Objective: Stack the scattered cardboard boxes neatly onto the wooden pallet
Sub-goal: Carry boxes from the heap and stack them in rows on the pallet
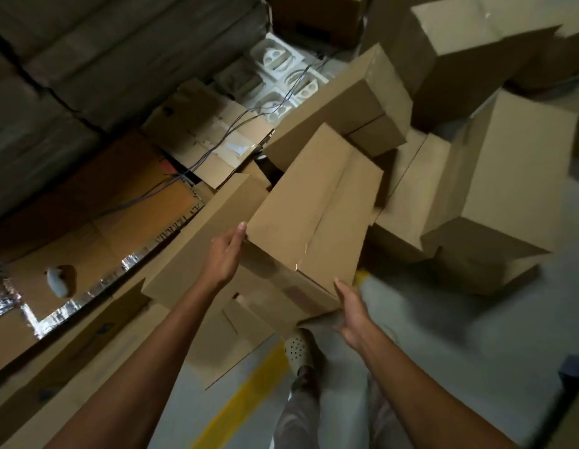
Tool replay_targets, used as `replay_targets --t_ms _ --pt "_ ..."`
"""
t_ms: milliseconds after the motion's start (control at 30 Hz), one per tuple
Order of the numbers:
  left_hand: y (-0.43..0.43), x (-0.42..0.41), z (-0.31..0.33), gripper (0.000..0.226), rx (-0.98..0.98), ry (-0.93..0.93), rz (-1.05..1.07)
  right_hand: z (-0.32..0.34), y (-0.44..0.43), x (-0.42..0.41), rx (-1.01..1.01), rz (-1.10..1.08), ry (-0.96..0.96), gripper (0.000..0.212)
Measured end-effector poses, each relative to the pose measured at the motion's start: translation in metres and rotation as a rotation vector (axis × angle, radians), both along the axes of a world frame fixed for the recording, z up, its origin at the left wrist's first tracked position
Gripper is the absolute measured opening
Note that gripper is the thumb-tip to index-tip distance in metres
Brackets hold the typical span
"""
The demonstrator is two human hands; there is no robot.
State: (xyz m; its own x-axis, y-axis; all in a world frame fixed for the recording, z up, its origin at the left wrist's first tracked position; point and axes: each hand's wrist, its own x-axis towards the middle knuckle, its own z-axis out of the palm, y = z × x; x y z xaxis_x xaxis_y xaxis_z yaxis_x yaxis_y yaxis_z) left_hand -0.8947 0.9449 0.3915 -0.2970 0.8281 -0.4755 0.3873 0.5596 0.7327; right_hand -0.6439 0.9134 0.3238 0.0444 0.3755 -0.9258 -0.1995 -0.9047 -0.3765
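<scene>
**Q:** Head view: which step is in hand?

**A:** Judged from the frame, the pick-up of one box. A long cardboard box (317,202) lies tilted on top of the heap of scattered boxes (508,176), with its near end towards the person and its far end pointing into the pile. No wooden pallet is in view, so the stacking itself is not yet done.

**Q:** How are the hands posed?

**A:** Both arms reach forward. The left grip (225,254) is wide: the palm lies flat against the box's left side near the near corner, the fingers are straight and a fingertip reaches the top edge. The right grip (349,311) is also wide: it meets the box's near lower right corner from below, palm turned to the cardboard. The box is clamped between two flat palms, not pinched. Whether it already hangs free of the flat box (200,247) beneath it cannot be told.

**Q:** What does the next move call for?

**A:** Probably an even inward press and a lift clear of the neighbouring boxes. A turn towards the pallet would follow, stepping over the grey floor (443,335) with its yellow line (249,384).
</scene>
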Motion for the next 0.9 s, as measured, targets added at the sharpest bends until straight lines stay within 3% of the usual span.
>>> replay_targets --t_ms 67,133,200,333,467,567,633,733,900 --pt "-0.001 0.017 0.029 0.052 0.047 -0.060 0.004 0.037 0.001 0.019 0.099 -0.057 -0.042 0.061" --pt "0.000 0.030 0.053 0.045 0.098 -0.152 0.008 0.073 0.000 0.038 0.217 -0.097 -0.061 0.048" --pt "0.004 0.040 0.071 0.051 0.163 -0.204 -0.029 0.107 -0.005 0.054 0.318 -0.125 -0.100 0.038" --pt "0.016 0.065 0.112 0.065 0.295 -0.265 -0.120 0.156 -0.021 0.087 0.482 -0.157 -0.195 0.038" --pt "0.023 0.087 0.130 0.062 0.319 -0.296 -0.205 0.203 -0.041 0.115 0.631 -0.127 -0.215 0.040" --pt "0.017 0.118 0.158 0.045 0.291 -0.465 -0.240 0.233 -0.058 0.139 0.712 -0.096 -0.191 0.080" --pt "0.000 0.140 0.171 0.046 0.233 -0.576 -0.266 0.250 -0.074 0.157 0.758 -0.074 -0.225 0.090" --pt "-0.034 0.166 0.179 0.058 0.165 -0.652 -0.343 0.267 -0.104 0.185 0.792 -0.111 -0.275 0.075" --pt "-0.098 0.218 0.210 0.046 0.158 -0.738 -0.472 0.302 -0.200 0.220 0.835 -0.216 -0.376 0.063"
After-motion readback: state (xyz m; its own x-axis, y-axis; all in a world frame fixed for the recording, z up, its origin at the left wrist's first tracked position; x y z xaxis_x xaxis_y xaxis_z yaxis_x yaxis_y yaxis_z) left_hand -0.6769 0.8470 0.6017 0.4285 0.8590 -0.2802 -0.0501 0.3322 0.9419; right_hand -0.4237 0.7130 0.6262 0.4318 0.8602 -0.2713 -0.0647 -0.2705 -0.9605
